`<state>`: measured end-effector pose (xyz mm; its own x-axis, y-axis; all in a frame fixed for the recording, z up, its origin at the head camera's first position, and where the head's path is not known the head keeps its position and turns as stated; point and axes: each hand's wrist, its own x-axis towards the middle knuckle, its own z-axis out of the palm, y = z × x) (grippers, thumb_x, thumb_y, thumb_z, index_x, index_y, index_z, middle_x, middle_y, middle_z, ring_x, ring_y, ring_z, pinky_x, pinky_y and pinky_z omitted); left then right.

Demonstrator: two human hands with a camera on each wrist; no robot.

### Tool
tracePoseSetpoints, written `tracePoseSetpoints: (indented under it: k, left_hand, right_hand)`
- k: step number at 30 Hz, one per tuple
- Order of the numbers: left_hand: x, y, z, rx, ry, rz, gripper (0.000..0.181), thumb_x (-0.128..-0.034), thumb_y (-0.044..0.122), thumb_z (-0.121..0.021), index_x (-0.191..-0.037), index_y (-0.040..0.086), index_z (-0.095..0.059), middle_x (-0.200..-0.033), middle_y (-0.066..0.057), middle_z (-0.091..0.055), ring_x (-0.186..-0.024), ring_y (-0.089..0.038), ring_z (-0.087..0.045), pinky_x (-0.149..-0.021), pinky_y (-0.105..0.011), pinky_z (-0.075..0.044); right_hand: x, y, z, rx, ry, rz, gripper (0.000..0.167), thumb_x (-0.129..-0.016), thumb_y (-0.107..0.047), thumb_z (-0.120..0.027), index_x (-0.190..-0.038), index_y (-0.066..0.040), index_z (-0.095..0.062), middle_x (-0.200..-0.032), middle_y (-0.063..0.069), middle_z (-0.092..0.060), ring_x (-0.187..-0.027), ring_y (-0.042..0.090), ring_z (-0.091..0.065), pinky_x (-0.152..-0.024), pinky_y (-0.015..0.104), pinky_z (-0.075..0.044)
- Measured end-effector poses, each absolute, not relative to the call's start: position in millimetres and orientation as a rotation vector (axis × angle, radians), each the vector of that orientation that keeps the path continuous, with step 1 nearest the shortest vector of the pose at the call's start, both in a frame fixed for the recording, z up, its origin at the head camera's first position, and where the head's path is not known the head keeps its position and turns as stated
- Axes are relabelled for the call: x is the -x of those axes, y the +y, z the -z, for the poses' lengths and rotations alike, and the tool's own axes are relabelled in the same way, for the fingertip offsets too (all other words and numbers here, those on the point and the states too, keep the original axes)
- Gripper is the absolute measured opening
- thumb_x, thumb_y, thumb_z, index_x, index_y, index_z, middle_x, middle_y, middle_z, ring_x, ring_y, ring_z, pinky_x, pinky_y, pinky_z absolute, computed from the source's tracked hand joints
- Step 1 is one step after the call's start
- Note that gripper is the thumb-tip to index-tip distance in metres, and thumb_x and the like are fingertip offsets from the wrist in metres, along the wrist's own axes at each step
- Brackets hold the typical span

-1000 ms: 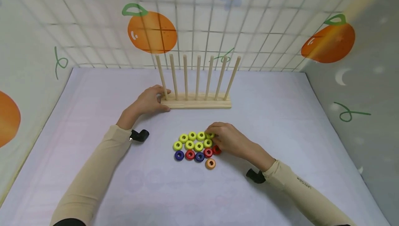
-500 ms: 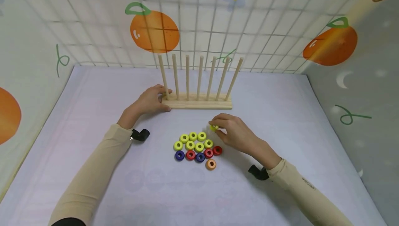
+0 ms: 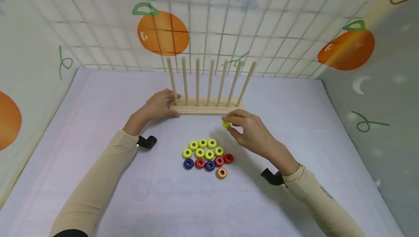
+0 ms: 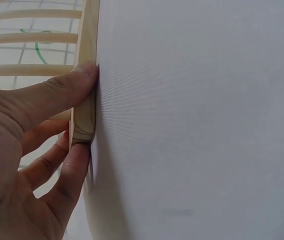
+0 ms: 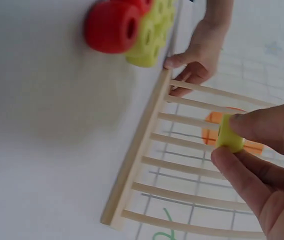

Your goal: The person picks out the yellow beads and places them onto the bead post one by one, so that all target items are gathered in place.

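Printed walls (image 3: 163, 35) stand around a pale surface (image 3: 137, 208) bearing a wooden peg rack (image 3: 206, 110). The left hand (image 3: 158, 104) grips the rack's left end. Lifted in front of its right half, a yellow ring (image 5: 230, 135) is pinched by the right hand (image 3: 252, 131). Farther in front of the rack lie yellow rings (image 3: 207, 156), red rings (image 3: 216, 164), blue rings (image 3: 185, 165) and an orange ring (image 3: 218, 175).

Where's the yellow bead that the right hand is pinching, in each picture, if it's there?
Head: the yellow bead is slightly right of and below the centre, in the right hand.
Left wrist: not in this picture.
Right wrist: the yellow bead is right of the centre, between fingers and thumb.
Shared landmark: the wooden peg rack, gripped by the left hand.
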<state>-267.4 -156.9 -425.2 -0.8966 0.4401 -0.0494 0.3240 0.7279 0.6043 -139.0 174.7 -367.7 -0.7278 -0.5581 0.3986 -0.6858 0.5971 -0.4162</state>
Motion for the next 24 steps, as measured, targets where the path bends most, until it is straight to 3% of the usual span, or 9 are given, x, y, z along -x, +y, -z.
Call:
tracePoseSetpoints:
  k: [12,24]
  left_hand:
    - [270,-160,429,-0.619,2.744,-0.873,0.072,-0.0774,0.024,-0.088,-0.141,0.006,-0.058,-0.138,-0.015,-0.052,-0.096,-0.029,-0.054,-0.082,-0.042,-0.043]
    - [269,-160,428,-0.63,2.724,-0.901,0.072,-0.0776,0.023,-0.087,-0.141,0.006,-0.057,-0.141,-0.016,-0.05,-0.098,-0.03,-0.053,-0.087,-0.045,-0.042]
  right_hand:
    - [145,176,351,-0.959,-2.496,-0.87,0.034,-0.084,0.003,-0.077,-0.117,-0.001,-0.074,-0.108,0.006,-0.068,-0.094,0.016,-0.068,-0.08,0.024,-0.054]
    - [150,176,340,-0.875,-2.414,-0.866,0.031,-0.083,0.005,-0.077,-0.114,0.001,-0.074,-0.107,0.008,-0.068,-0.091,0.021,-0.07,-0.077,0.032,-0.057]
